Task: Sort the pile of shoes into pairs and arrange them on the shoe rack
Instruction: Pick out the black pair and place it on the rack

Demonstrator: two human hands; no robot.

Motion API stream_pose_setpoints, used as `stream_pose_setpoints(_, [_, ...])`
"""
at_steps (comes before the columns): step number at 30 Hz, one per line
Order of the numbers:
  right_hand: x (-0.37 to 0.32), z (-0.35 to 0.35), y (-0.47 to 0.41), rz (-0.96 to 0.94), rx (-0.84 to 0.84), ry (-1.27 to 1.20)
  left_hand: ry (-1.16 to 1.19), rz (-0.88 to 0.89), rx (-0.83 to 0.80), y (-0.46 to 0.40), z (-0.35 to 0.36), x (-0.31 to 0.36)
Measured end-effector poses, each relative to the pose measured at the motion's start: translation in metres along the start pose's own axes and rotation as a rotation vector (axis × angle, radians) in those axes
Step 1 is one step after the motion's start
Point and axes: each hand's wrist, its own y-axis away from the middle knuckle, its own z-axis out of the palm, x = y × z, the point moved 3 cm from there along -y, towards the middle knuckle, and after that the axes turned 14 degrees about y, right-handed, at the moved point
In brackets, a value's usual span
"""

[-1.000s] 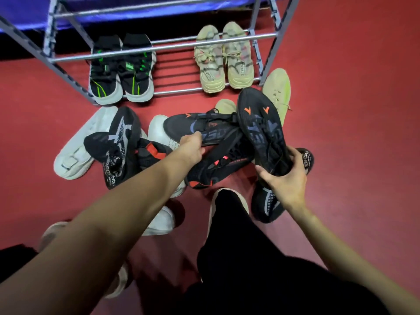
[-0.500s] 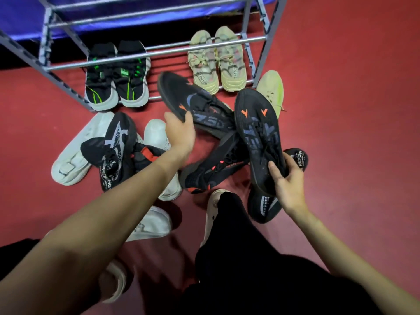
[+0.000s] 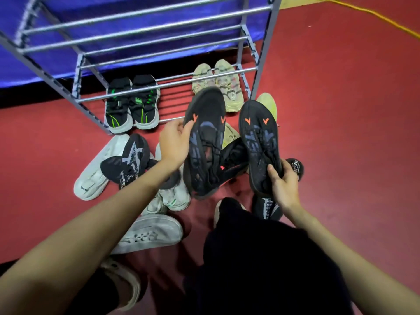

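Matching black shoes in both hands

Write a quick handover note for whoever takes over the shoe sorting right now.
Left hand: holding a black shoe with orange marks, sole up.
Right hand: holding its match, sole up, beside the first.
Done: black-green pair and beige pair sit on the bottom shelf of the rack.
Left: shelve the pair in hand. Then sort the floor pile: white shoes, a black-and-white shoe, a yellow-green shoe, and others partly hidden under the held ones.
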Motion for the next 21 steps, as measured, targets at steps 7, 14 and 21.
stream_pose_setpoints(7, [0.007,0.013,-0.003,0.038,-0.06,0.035,0.117,-0.52,-0.044,0.013,0.035,-0.071])
stream_pose_setpoints(14, [0.015,0.03,-0.008,0.203,-0.163,-0.065,0.079,-0.812,-0.288,0.044,0.033,-0.099])
stream_pose_setpoints(21, [0.023,0.036,-0.002,0.297,-0.18,-0.127,0.367,-1.047,-0.282,0.063,0.021,-0.105])
